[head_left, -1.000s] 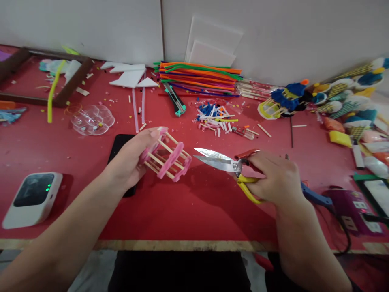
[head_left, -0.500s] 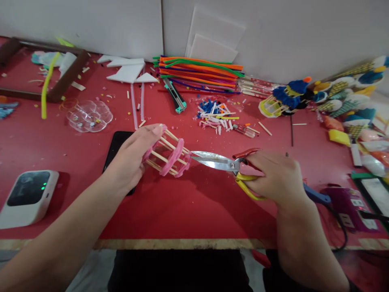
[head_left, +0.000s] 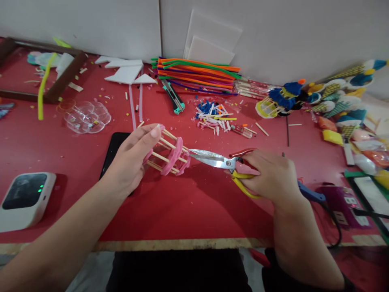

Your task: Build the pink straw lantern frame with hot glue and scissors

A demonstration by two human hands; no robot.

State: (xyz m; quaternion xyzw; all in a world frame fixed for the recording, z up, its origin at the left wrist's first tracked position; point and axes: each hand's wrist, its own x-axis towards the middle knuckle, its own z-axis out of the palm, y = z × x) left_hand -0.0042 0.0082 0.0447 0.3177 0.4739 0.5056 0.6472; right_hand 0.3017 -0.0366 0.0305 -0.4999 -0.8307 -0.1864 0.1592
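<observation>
My left hand (head_left: pixel 132 156) is closed round a small cage (head_left: pixel 167 153) made of two pink rings joined by several wooden sticks, held on its side above the red table (head_left: pixel 182 202). My right hand (head_left: pixel 270 176) grips scissors (head_left: pixel 225 162) with a red and a yellow handle. The blades are nearly closed, and their tips touch the stick ends at the cage's right ring. A black phone (head_left: pixel 113 150) lies under my left hand.
A white device with a green light (head_left: pixel 22 198) sits at the near left. Pipe cleaners (head_left: pixel 197 75), a box cutter (head_left: pixel 173 97), cut scraps (head_left: pixel 212 115) and a clear tray (head_left: pixel 86 117) lie farther back. Feathered toys (head_left: pixel 328 99) crowd the right; a glue gun (head_left: pixel 313 196) lies behind my right hand.
The scissors moved left to the cage, and their blades went from apart to nearly closed on the stick ends. My left hand kept hold of the cage and turned it slightly.
</observation>
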